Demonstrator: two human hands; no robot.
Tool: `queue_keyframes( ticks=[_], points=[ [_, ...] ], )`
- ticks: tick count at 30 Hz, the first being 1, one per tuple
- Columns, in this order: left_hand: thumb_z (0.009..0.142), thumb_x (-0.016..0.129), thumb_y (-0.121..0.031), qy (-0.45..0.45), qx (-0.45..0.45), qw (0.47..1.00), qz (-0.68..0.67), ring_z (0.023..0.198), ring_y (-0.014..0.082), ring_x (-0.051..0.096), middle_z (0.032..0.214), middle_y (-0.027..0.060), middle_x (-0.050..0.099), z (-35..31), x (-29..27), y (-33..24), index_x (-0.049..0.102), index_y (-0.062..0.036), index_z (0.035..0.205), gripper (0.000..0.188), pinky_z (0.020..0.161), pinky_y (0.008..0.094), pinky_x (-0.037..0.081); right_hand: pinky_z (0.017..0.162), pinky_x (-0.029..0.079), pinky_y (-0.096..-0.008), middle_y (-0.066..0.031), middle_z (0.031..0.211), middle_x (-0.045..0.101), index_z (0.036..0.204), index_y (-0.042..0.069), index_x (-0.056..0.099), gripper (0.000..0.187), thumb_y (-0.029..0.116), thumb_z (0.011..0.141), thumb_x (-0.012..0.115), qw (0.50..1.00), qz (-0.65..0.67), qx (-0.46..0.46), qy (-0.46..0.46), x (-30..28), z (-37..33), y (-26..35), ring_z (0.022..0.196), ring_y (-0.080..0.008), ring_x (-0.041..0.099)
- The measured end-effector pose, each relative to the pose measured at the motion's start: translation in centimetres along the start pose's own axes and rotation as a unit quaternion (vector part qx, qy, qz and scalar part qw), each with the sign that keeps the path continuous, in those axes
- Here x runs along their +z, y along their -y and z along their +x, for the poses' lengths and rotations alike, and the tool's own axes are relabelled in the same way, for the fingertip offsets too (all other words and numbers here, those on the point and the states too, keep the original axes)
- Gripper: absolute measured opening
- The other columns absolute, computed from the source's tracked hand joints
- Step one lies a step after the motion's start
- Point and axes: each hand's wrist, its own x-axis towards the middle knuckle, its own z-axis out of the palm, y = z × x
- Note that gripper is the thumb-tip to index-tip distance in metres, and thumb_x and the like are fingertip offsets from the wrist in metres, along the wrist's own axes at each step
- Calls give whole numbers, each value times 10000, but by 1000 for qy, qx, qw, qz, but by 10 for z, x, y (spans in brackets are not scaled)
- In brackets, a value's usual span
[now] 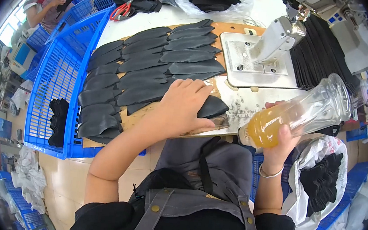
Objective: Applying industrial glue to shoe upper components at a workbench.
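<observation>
My right hand (279,143) is wrapped around a tilted clear glass bottle (310,108) with yellowish liquid pooled at its lower left end. That end is beige and sits just off the table's near edge. My left hand (180,105) lies palm down on the board's near edge, thumb spread, touching a black leaf-shaped piece (213,107). Its fingertips are partly out of sight, but I see nothing held. Many more black pieces (147,59) lie in overlapping rows on the brown board (148,111), left of and beyond my left hand.
A white sewing machine (276,44) stands beyond the bottle, beside stacked black strips (318,53). Blue crates (73,141) line the left side. Red-handled scissors (122,10) and a plastic bag (244,7) lie at the back. A white sack (293,203) holds black pieces at right. Another person (43,1) works far left.
</observation>
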Motion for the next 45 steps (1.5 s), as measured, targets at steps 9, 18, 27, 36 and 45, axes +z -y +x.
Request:
queue_keyframes(
  ticks=[9, 18, 27, 36, 45],
  points=[
    [697, 717, -328, 133, -10, 990, -39, 926, 280, 563, 931, 123, 597, 19, -6, 8, 587, -3, 1041, 490, 856, 368, 409, 795, 503, -394, -158, 1031, 526, 1225, -9, 385, 672, 357, 731, 657, 994, 58, 88, 23, -10, -3, -1, 948, -286, 585],
    [745, 688, -195, 109, -81, 978, -156, 886, 283, 580, 929, 136, 604, 17, -2, 13, 599, 4, 916, 278, 796, 358, 445, 1003, 333, -534, -118, 1075, 486, 1302, 41, 327, 696, 448, 776, 534, 917, 271, 248, 155, 15, -12, -22, 985, -272, 551],
    [755, 689, -192, -80, -258, 881, -387, 1000, 207, 575, 1127, 144, 597, -22, -34, 52, 638, 8, 798, 211, 870, 327, 432, 998, 344, -536, -93, 1066, 483, 1309, 54, 316, 704, 479, 787, 525, 923, 249, 255, 146, 31, -17, -24, 1000, -233, 542],
    [732, 705, -215, -392, -262, 881, -28, 938, 229, 582, 1008, 168, 629, -40, -115, 135, 661, -31, 795, 199, 860, 321, 402, 991, 357, -527, -87, 1032, 497, 1298, 68, 350, 698, 471, 769, 561, 922, 248, 265, 134, 34, -15, -18, 973, -229, 555],
    [655, 699, -159, -184, -187, 953, 150, 1008, 291, 522, 1057, 115, 596, 3, -14, 169, 618, -77, 684, 119, 879, 386, 407, 1000, 337, -543, -87, 1068, 484, 1309, 66, 342, 676, 458, 796, 544, 921, 267, 250, 136, 24, -16, -7, 1005, -230, 539]
  ],
)
